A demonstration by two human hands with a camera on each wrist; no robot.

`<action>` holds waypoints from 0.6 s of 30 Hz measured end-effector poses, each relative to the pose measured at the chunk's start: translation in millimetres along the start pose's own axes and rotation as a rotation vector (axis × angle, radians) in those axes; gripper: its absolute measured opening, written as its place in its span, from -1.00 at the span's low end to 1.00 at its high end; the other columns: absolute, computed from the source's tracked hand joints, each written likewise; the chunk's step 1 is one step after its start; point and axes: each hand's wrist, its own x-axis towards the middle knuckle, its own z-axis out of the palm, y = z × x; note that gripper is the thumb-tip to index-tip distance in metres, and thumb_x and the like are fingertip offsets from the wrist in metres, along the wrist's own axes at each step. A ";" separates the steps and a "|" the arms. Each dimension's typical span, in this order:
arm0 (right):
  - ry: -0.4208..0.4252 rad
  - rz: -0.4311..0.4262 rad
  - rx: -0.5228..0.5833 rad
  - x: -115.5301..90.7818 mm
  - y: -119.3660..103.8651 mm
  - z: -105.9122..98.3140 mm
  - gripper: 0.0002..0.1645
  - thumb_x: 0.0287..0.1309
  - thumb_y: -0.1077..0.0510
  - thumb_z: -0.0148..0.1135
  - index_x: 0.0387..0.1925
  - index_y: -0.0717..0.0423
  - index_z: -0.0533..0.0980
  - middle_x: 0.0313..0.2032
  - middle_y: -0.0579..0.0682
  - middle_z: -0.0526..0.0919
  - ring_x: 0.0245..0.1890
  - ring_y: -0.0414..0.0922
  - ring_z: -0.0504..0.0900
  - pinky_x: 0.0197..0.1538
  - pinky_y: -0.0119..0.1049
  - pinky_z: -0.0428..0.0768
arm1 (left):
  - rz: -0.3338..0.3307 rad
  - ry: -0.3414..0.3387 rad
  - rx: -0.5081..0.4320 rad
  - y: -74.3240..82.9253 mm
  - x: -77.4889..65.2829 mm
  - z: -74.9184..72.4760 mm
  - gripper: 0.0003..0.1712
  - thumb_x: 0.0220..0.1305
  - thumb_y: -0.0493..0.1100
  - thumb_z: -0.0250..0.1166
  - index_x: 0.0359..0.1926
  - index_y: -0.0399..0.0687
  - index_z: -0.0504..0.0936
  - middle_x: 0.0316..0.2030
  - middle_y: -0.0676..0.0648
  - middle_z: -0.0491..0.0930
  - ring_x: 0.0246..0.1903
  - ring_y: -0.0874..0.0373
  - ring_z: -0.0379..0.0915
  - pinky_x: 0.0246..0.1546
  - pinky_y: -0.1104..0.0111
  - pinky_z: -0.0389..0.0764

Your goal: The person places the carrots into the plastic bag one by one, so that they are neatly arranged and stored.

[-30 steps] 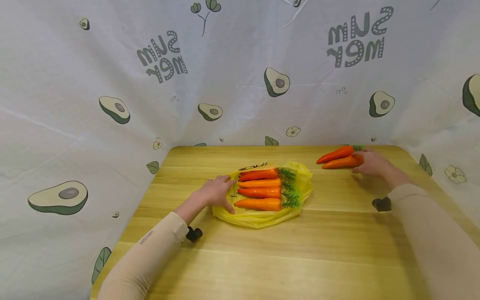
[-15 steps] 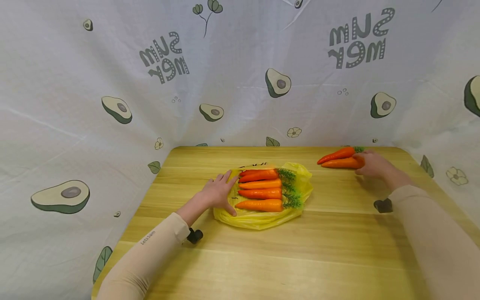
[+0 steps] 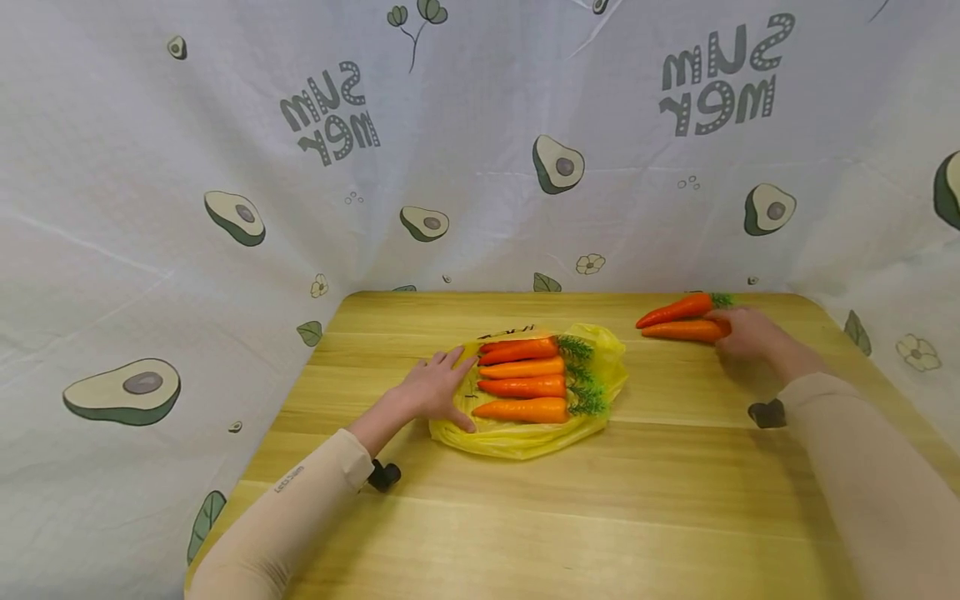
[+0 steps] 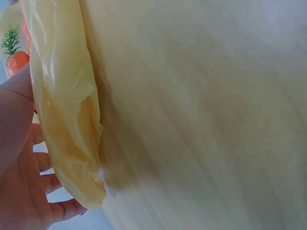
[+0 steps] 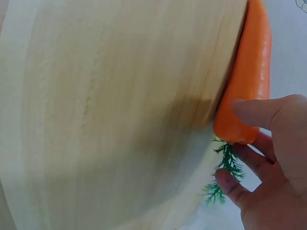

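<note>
My left hand [image 3: 437, 385] lies with fingers spread at the left end of a yellow plastic bag [image 3: 498, 442]. In the left wrist view, its thumb reaches over the rim of the bag [image 4: 67, 96]. Several carrots with green tops, among them an orange carrot [image 3: 525, 410], lie side by side on the bag, tips pointing left. At the back right, my right hand [image 3: 746, 332] holds another orange carrot [image 3: 678, 331] by its thick end. In the right wrist view, the thumb presses on this carrot [image 5: 249, 62], and fingers curl beneath near its green leaves [image 5: 229, 165].
Just behind the held carrot lies a red-orange carrot [image 3: 675, 311], near the back edge of the wooden table [image 3: 525, 525]. A white cloth with avocado prints [image 3: 480, 108] hangs behind the table and along its sides. Black wrist cameras sit under both sleeves.
The thick end of the held carrot has come slightly down, away from the carrot behind it, with my right hand still on it. My left hand and the bag stay nearly in place.
</note>
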 end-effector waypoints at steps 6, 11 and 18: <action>-0.043 -0.056 0.026 20.6 50.2 17.1 -0.39 0.14 0.18 0.29 0.20 0.38 0.47 -0.01 0.49 0.57 -0.03 0.43 0.51 0.16 0.38 0.42 | 0.011 0.020 0.012 0.4 -1.6 -0.1 0.44 -0.11 0.56 0.42 0.63 0.09 -0.05 0.60 -0.18 -0.11 0.53 -0.21 -0.04 0.41 -0.19 0.20; -0.016 -0.018 -0.024 17.3 38.9 20.7 -0.38 0.11 0.26 0.28 0.20 0.46 0.44 0.01 0.57 0.53 0.00 0.49 0.50 0.16 0.46 0.36 | 0.044 0.089 0.063 0.8 -2.9 -2.6 0.29 -0.06 0.58 0.37 0.57 0.07 0.17 0.54 -0.17 0.12 0.49 -0.17 0.06 0.38 -0.19 0.25; -0.023 -0.020 -0.014 11.0 34.0 16.1 -0.37 0.15 0.23 0.30 0.23 0.46 0.44 0.03 0.57 0.53 0.02 0.49 0.49 0.17 0.46 0.34 | 0.111 0.092 -0.019 -3.8 -4.9 -6.6 0.09 0.03 0.50 0.38 0.47 0.06 0.38 0.45 -0.14 0.32 0.45 -0.12 0.18 0.36 -0.21 0.26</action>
